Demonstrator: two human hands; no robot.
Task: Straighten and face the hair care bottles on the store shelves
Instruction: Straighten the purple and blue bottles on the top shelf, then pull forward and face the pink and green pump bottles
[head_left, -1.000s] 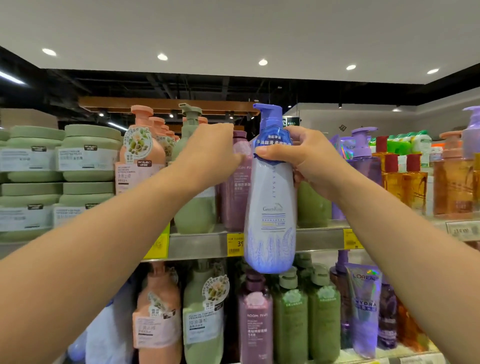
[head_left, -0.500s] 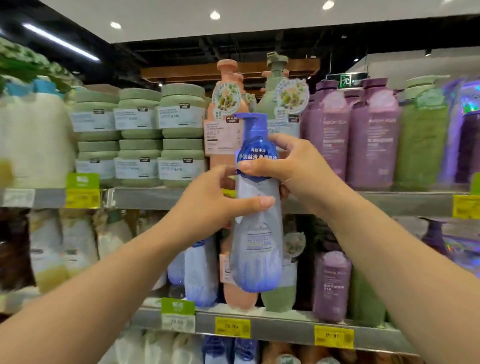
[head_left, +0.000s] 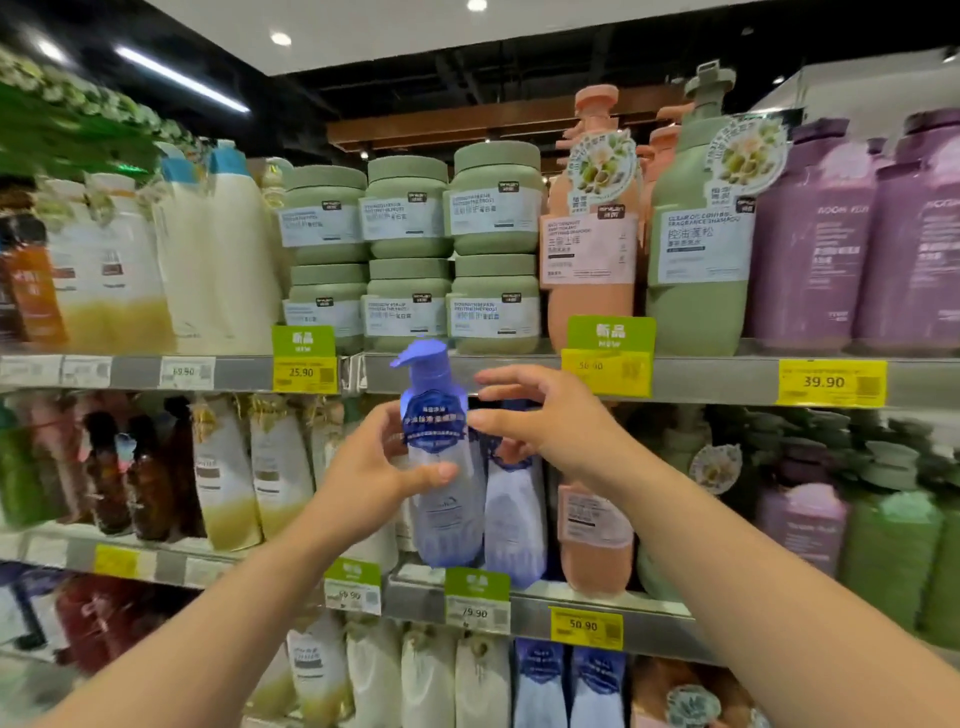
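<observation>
Lowered from in front of the top shelf, the blue pump bottle (head_left: 441, 467) now stands upright at the front edge of the middle shelf (head_left: 524, 603). Left hand (head_left: 371, 467) grips its body, thumb across the front. Right hand (head_left: 540, 421) has let go and hovers beside its neck, fingers loosely apart. Behind stands a matching blue bottle (head_left: 514, 514); above are green jars (head_left: 410, 254).

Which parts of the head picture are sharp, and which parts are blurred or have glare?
Head view: the green jars and the 39.90 price tag read clearly; the left-edge bottles smear with motion blur; the blue pump bottle is slightly soft; ceiling lights flare; shelf edges bow from the wide lens.
</observation>
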